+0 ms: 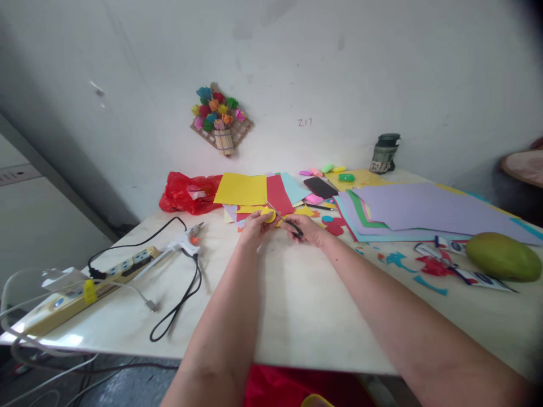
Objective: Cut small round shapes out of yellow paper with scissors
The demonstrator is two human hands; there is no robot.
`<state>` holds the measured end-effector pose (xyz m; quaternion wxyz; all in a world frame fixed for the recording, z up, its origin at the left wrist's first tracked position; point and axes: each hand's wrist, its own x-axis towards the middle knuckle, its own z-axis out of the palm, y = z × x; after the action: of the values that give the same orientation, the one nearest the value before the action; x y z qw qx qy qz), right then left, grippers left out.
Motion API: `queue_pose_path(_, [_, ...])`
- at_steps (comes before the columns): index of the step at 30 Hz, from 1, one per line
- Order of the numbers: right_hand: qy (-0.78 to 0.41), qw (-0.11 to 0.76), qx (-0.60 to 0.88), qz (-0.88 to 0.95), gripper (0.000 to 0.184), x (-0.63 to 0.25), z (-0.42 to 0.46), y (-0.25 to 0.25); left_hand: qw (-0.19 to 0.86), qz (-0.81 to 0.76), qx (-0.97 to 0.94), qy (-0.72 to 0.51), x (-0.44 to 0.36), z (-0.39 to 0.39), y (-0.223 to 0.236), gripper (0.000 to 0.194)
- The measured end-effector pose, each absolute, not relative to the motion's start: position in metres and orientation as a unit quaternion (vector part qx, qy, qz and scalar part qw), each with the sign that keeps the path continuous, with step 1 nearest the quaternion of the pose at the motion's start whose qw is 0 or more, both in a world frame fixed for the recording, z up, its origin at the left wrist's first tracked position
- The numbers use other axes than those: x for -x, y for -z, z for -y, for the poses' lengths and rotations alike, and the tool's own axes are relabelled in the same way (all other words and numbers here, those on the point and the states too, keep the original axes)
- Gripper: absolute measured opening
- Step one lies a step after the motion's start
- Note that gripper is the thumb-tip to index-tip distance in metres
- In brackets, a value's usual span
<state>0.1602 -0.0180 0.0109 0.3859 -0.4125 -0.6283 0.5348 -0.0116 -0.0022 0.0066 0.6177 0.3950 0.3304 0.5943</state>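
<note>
Over the middle of the table, my left hand is closed on a small piece of yellow paper with a rounded edge. My right hand grips a pair of scissors by its dark handles. The thin blades point up and left and lie against the yellow paper. Just beyond my hands lie a yellow sheet and a red sheet, with yellow offcuts partly hidden by my fingers. Red paper discs rest to the right of my right hand.
At left are a power strip with cables and a glue gun. A red plastic bag lies behind. On the right are stacked coloured sheets, blue scraps, a mango and a bottle. A phone lies farther back.
</note>
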Motion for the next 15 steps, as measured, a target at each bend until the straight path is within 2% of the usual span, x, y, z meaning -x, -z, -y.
queue_pose_path(10, [-0.536,0.410,0.396,0.623,0.035,-0.1579,0.0127,-0.0059,0.618,-0.334,-0.378,-0.603,0.0111,0.0030,-0.0099,0.017])
queue_pose_path(15, [-0.530,0.394,0.413,0.628,0.032,-0.1605,0.0148,-0.0073,0.616,-0.336,-0.362,-0.613,0.0109,0.0012,-0.0085,0.020])
